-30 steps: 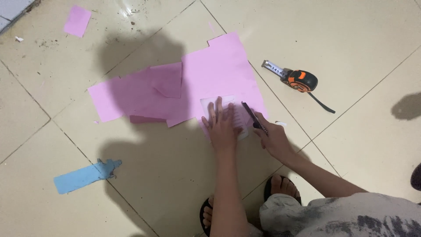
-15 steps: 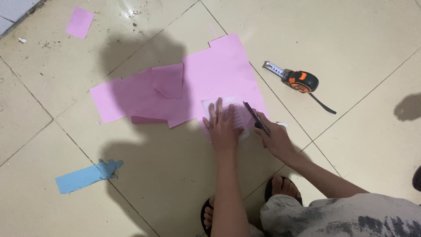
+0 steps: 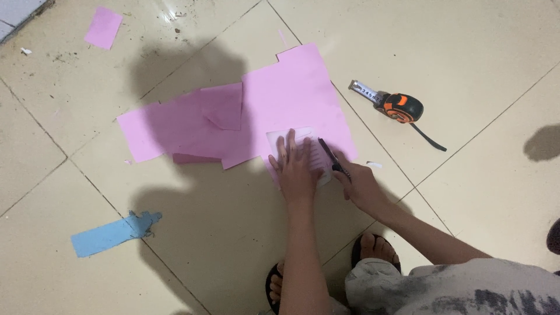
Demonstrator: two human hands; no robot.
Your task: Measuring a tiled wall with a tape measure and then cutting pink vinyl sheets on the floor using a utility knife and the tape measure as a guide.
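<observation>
Figure: marking a template on paper, seen from above. A small pale template card (image 3: 297, 146) lies flat on the near right part of a large pink paper sheet (image 3: 291, 99), which is spread on the tiled floor (image 3: 466, 46). The left hand (image 3: 296, 169), fingers spread and palm down, presses the card against the sheet. Just right of the card, the right hand (image 3: 360, 185) pinches a dark pen (image 3: 332, 157) whose tip meets the card's right edge; whether it is a pen or a blade cannot be told.

Progress, as judged from the layout: the sheet's far edge is already notched and stepped, and a smaller pink piece (image 3: 219, 108) overlaps it left of the card, suggesting that earlier pieces are out. The outline around the card appears only partly worked, the tool standing at one side; no finished line can be made out.

Farther out from the card: an orange and black tape measure (image 3: 399, 107) to the right, a blue paper scrap (image 3: 111, 233) to the near left, a small pink scrap (image 3: 104, 27) at far left.
</observation>
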